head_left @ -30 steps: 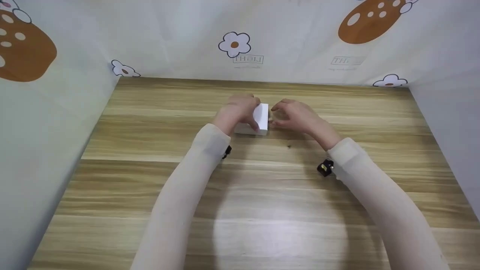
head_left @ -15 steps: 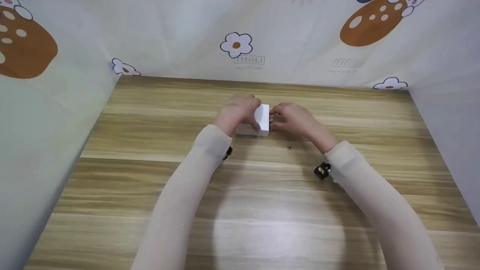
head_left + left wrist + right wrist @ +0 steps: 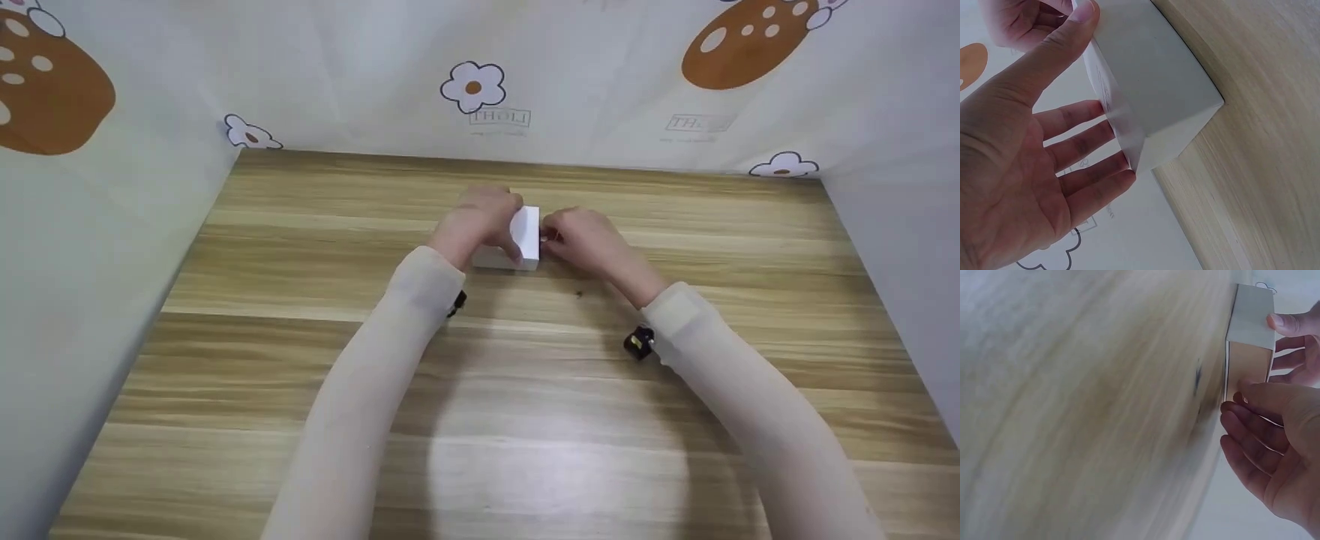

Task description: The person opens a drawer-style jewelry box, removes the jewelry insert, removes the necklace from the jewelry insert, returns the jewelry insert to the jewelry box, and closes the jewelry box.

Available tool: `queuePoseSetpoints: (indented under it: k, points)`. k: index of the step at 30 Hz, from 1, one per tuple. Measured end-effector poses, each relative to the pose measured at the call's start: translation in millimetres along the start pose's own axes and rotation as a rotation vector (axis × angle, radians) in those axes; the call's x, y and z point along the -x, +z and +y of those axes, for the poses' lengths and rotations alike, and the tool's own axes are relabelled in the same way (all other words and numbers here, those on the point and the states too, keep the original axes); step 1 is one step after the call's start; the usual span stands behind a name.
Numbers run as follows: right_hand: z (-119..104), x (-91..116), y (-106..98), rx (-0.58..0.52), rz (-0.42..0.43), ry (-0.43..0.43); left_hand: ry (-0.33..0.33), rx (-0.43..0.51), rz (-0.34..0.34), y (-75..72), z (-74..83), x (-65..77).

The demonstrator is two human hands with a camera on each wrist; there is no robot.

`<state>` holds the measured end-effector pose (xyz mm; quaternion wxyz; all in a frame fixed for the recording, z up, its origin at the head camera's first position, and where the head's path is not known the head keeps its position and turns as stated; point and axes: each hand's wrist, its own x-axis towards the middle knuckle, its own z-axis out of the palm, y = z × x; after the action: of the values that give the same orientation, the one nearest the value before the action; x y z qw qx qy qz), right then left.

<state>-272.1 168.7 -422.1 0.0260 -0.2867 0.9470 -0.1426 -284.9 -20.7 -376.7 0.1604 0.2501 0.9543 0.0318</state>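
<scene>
- L hand [image 3: 480,219] grips white box [image 3: 529,232] from above, thumb nr side, fingers far side.
- R hand [image 3: 591,241] part-curled, thumb & fingertips at box's brown end [image 3: 1249,363]; can't tell if pinching.

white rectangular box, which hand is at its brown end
The bare right hand; the bare left hand grips the white rectangular box across its white sides.

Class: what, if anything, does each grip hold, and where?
The left grip holds the white box across its near and far sides. Whether the right grip holds its brown end is unclear.
</scene>
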Motion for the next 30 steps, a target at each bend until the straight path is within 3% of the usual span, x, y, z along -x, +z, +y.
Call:
queuePoseSetpoints:
  k: [22, 30]
  points:
    - [-7.0, -1.9, 1.7, 0.191, 0.057, -0.025, -0.002, 0.000, -0.020, -1.5, 1.9, -1.2]
    - [-4.5, -1.8, 2.9, 0.184, 0.083, -0.060, -0.015, -0.001, -0.024, -1.9, 3.0, 0.5]
